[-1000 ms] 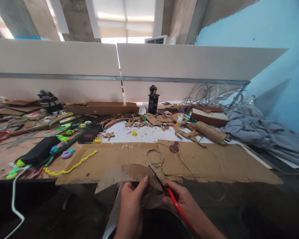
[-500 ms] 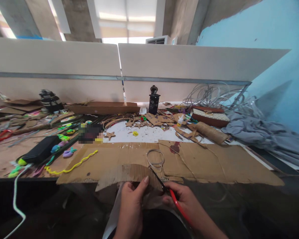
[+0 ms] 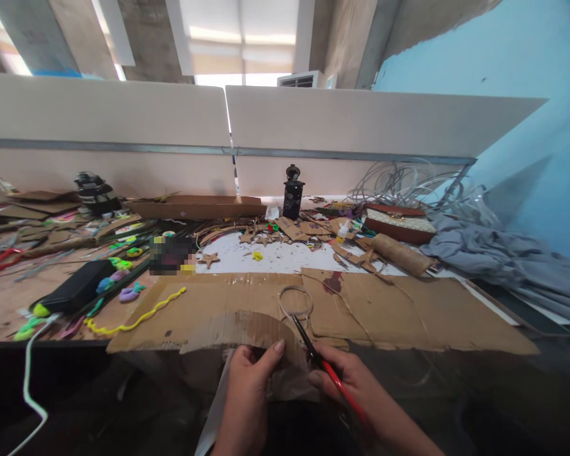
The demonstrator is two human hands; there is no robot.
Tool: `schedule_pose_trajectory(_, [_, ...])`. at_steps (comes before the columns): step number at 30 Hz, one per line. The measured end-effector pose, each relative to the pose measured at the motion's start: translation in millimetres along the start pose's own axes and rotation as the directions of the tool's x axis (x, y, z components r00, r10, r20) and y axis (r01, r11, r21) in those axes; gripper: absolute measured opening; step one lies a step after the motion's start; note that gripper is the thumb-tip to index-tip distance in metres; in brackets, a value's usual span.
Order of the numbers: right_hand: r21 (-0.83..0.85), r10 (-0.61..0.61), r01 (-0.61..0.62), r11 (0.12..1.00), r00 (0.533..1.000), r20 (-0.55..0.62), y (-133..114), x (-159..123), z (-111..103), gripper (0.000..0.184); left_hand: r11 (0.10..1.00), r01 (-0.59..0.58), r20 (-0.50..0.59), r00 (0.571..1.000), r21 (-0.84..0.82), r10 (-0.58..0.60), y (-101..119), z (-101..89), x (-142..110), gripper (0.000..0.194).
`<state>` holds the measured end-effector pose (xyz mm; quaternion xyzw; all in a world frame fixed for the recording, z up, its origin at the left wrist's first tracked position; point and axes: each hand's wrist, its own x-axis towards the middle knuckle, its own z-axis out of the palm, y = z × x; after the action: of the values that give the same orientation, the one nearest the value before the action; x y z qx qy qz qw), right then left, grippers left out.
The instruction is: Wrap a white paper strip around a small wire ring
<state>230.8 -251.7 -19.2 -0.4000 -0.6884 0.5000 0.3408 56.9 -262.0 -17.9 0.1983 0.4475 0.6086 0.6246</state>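
Observation:
My left hand [image 3: 254, 380] is closed on a curved piece of cardboard [image 3: 237, 326], thumb on top, at the table's front edge. My right hand [image 3: 344, 377] grips red-handled scissors [image 3: 332, 373], whose dark blades point up and away beside the right end of that piece. Whether the blades touch the cardboard I cannot tell. Just beyond their tip lies a loop of thin wire or cord [image 3: 295, 301]. Under these, a large flat cardboard sheet [image 3: 232, 291] covers the front of the table.
Cardboard stars [image 3: 209, 259], a glue bottle [image 3: 343, 232], a twine roll [image 3: 401, 254] and a dark bottle [image 3: 293, 197] stand or lie behind. At left are a black case [image 3: 78, 285] and a yellow fuzzy strand [image 3: 142, 316]. A handbag [image 3: 399, 223] and grey cloth [image 3: 494, 259] lie right.
The scissors have shifted slightly right, and their blades look closer together, off the cardboard's top edge. The curved piece has barely moved in my left hand.

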Motion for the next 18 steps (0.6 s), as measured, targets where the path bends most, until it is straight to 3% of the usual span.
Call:
schedule_pose_trajectory(9, [-0.075,0.002,0.001,0.997,0.999,0.033,9.0,-5.3,-5.4,0.044,1.000,0.008,-0.013,1.000,0.008,-0.008,5.0,7.5,-3.2,0.027])
schedule_pose_trajectory(18, [-0.121,0.023,-0.019,0.992,0.999,0.032,8.6,-5.7,-3.4,0.044,1.000,0.000,-0.014,1.000,0.014,0.000,0.7,2.9,-3.5,0.025])
